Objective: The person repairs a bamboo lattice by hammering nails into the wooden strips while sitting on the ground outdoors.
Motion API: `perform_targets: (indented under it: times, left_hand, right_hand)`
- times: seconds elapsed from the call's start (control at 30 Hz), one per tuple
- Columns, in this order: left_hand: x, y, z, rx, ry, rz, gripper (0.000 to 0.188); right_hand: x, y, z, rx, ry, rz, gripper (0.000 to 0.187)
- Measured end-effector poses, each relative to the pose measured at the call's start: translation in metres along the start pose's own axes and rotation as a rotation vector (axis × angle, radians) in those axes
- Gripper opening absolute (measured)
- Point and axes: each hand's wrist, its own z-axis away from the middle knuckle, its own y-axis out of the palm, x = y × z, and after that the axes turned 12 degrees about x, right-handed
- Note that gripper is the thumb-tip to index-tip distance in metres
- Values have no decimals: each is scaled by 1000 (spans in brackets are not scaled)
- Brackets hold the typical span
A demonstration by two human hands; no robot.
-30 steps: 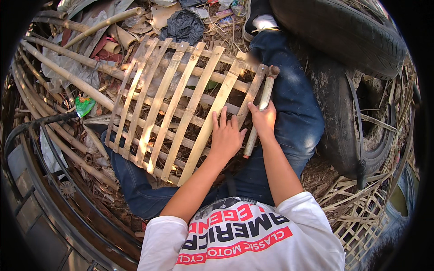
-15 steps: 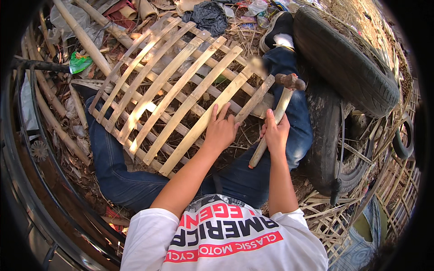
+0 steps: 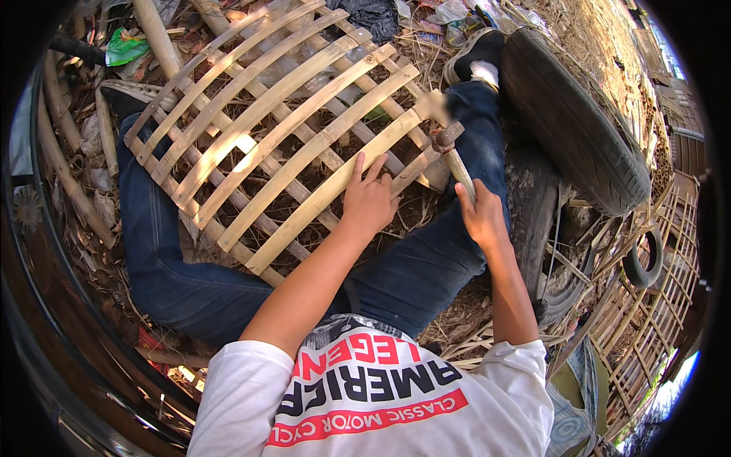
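My right hand (image 3: pixel 485 216) is closed round the wooden handle of a hammer (image 3: pixel 460 169). The hammer's head is over or against the upper end of a short bamboo slat (image 3: pixel 417 170); contact is unclear. My left hand (image 3: pixel 368 199) lies on the bamboo lattice, its index and middle fingers spread over a long pale slat (image 3: pixel 335 196). Its other fingers are partly hidden beside the short slat's lower end. The bamboo lattice (image 3: pixel 259 118), slats laid across several crosspieces, lies tilted between my legs. A small blurred patch hides the spot near the lattice's right corner.
Worn tyres (image 3: pixel 571 122) lean beside my right leg, with a small black ring (image 3: pixel 643 259) farther right. Woven bamboo panels (image 3: pixel 647 305) stand at the right. Bamboo poles (image 3: pixel 156 34) and plastic litter (image 3: pixel 128 47) lie at the far left. Curved dark metal (image 3: pixel 57 305) borders the left.
My right hand has moved outward and toward me, and the hammer's head has come down onto or near the short slat's end. My left hand stays on the lattice. The whole view has shifted somewhat.
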Motion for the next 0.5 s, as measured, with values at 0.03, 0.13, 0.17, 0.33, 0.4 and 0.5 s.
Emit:
perform_targets:
  times: [0.03,0.13,0.17,0.33,0.4,0.5]
  left_hand:
    - [0,2,-1,0,-8,5,35]
    - [4,6,1,-66,-1,14,34]
    - [4,6,1,-67,0,11,34]
    - [5,10,0,-53,-38,9,33]
    - [4,12,0,-70,-11,1,34]
    - [5,12,-3,-25,-20,-1,36]
  right_hand:
    - [0,2,1,-26,-16,-15,44]
    - [11,0,9,-60,-52,30,42]
    - [12,-1,11,-53,-52,38,42]
    - [12,1,20,-73,-165,95,41]
    - [8,5,18,-79,-177,92,41]
    - [-10,13,-2,-78,-133,123,40]
